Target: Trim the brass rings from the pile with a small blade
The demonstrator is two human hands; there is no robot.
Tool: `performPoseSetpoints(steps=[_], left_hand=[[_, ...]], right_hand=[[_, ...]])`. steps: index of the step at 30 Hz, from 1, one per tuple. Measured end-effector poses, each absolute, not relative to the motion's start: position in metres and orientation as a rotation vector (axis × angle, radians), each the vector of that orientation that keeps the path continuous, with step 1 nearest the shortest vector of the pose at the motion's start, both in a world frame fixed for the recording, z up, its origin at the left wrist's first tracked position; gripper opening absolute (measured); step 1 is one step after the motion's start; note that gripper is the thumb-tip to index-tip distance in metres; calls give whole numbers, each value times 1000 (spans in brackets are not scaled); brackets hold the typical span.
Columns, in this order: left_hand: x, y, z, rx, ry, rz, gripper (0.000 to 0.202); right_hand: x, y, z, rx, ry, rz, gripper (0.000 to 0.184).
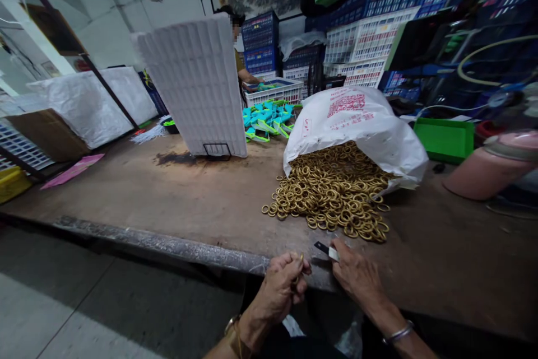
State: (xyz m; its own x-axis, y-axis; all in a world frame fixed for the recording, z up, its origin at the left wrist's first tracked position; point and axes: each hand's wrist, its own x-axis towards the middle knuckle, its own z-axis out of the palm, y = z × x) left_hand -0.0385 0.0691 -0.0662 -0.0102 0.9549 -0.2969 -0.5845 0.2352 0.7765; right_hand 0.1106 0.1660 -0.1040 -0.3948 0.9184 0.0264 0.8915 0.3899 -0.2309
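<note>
The left hand (286,286) was closed around a brass ring (301,261), pinched between the thumb and the fingers. It was just in front of the pile of brass rings (332,194), at the near edge of the workbench (168,196). The right hand (357,274) was beside it, also in front of the pile. Its fingers were closed on a small tool (327,248) with a dark tip and a white part, and the tip pointed toward the left hand. The two hands were near each other, but I cannot tell if the tool touched the ring.

The pile came out of the open mouth of a white bag (357,121), which lay on its side behind the pile. To the left of the pile and further back stood a tall stack of white trays (197,84). Far behind the pile lay teal plastic parts (267,118), and there a co-worker's arm (249,76) reached over a white basket (275,91). To the right of the pile were a green tray (443,138) and a pink cylinder (491,166).
</note>
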Motion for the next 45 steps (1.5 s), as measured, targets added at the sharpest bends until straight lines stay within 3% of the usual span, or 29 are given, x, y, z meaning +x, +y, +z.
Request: performPoseSetpoints(steps=[19,33,39,45], left_hand=[[-45,60,-53,500,1040,1337,32],[-101,23,-36,259,1179,1736,27],[-124,5,-42,-69,1164,1923,13],[-136,-6,-44,-255,1172,1992,25]], right_hand=[[112,165,-117,-1589,-2506,101,19],[119,168,-131,-1384,-2494,24,19],[120,168,-133,-1331,-2493,-20,18],[120,168,-135,-1305,-2478,-26,17]])
